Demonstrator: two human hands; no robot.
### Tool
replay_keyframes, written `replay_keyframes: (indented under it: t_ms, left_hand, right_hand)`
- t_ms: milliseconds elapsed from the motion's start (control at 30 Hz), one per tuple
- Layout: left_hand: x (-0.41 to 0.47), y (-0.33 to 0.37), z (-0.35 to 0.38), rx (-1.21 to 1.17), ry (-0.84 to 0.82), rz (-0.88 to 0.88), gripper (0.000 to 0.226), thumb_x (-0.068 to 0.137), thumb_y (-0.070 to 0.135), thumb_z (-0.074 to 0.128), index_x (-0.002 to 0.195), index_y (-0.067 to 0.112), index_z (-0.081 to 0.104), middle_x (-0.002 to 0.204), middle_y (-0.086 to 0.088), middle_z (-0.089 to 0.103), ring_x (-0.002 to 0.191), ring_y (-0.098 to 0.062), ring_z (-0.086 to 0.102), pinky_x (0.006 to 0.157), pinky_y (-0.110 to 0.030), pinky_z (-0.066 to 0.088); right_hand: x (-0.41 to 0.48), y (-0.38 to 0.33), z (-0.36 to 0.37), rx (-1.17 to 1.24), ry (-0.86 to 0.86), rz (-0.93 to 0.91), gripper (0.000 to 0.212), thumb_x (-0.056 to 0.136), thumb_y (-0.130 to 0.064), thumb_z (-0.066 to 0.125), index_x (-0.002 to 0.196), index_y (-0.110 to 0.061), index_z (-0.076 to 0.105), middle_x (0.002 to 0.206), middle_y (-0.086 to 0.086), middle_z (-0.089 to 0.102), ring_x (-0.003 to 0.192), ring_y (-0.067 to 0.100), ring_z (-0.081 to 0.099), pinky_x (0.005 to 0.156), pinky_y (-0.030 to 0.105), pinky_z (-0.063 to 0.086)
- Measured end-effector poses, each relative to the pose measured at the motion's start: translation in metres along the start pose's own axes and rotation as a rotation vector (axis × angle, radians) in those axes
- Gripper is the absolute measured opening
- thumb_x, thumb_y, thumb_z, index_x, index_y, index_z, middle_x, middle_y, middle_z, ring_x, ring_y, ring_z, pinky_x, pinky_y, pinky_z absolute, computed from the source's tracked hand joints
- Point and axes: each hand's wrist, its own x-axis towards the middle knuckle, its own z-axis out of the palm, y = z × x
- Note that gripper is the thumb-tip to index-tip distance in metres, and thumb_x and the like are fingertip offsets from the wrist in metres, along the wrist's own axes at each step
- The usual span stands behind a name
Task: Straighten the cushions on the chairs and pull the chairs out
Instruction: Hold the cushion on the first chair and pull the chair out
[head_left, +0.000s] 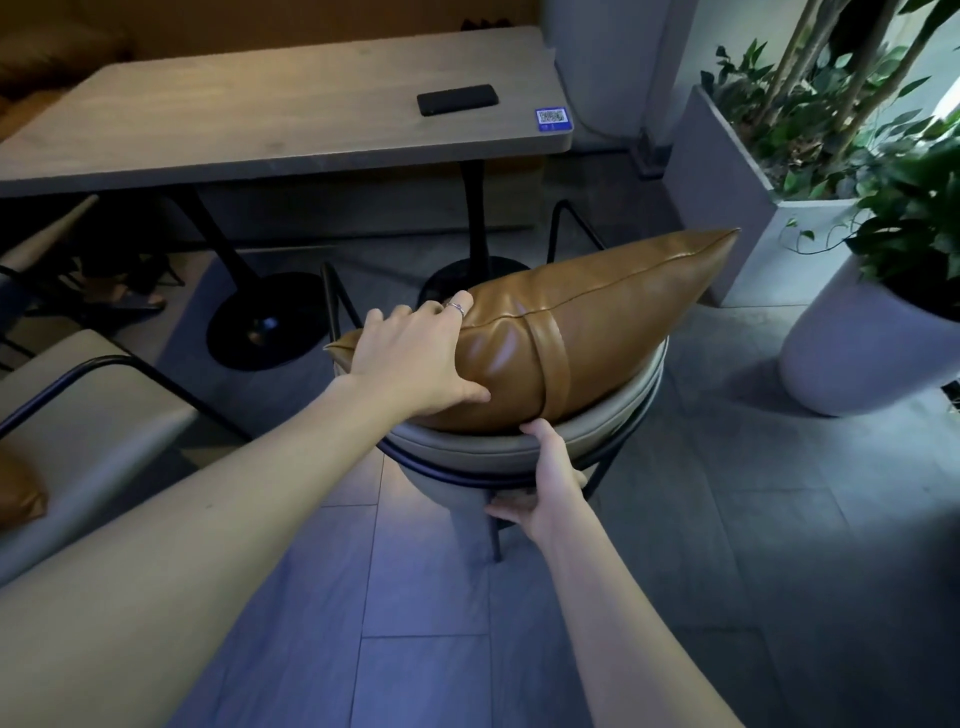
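- The tan leather cushion lies at the centre of the frame, perched on the rounded top of the grey chair back, tilted with its far corner pointing up to the right.
- The left hand lies spread over the cushion's left end, fingers over the top seam and thumb pressed into the near face; this grip is a loose clasp, not a closed fist.
- The right hand sits just below, thumb up on the padded rim and fingers curled under it near the black metal frame: a grip closed on the chair.
- The chair stands apart from the counter, which fills the upper left and carries a black phone.
- Risk, as I judge it: the leather looks slick and the cushion balances on a narrow curved edge, so a one-sided push could send it sliding off to the floor.
- Tugging the chair while the cushion sits this high could also topple it, or swing the raised corner towards the white planter at right.
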Motion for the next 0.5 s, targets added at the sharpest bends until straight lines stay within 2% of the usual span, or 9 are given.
replay_keyframes:
  t_ms: [67,233,500]
  left_hand:
    - [-0.002,0.003,0.002,0.017,0.016,0.005,0.097,0.062,0.079,0.067,0.135,0.027,0.031,0.123,-0.005,0.062,0.110,-0.034,0.057,0.090,-0.048,0.040]
    - [-0.006,0.006,0.005,0.048,0.045,0.001,0.095,0.065,0.077,0.067,0.137,0.027,0.032,0.126,-0.004,0.062,0.111,-0.034,0.058,0.091,-0.047,0.039]
    - [0.003,0.018,0.003,0.083,0.058,0.032,0.087,0.068,0.071,0.070,0.135,0.027,0.034,0.120,-0.004,0.064,0.107,-0.034,0.058,0.087,-0.048,0.038]
  right_hand:
    - [0.001,0.002,-0.001,0.045,-0.006,-0.037,0.077,0.069,-0.031,0.083,0.129,-0.017,0.036,0.118,0.016,0.054,0.102,0.037,0.062,0.079,0.060,0.062]
    - [0.003,0.010,0.000,0.092,0.016,-0.080,0.071,0.069,-0.028,0.083,0.123,-0.017,0.039,0.114,0.013,0.056,0.103,0.037,0.062,0.076,0.057,0.063]
    - [0.003,0.008,0.007,0.153,0.043,-0.088,0.072,0.070,-0.025,0.081,0.130,-0.016,0.042,0.118,0.014,0.058,0.104,0.039,0.064,0.076,0.057,0.063]
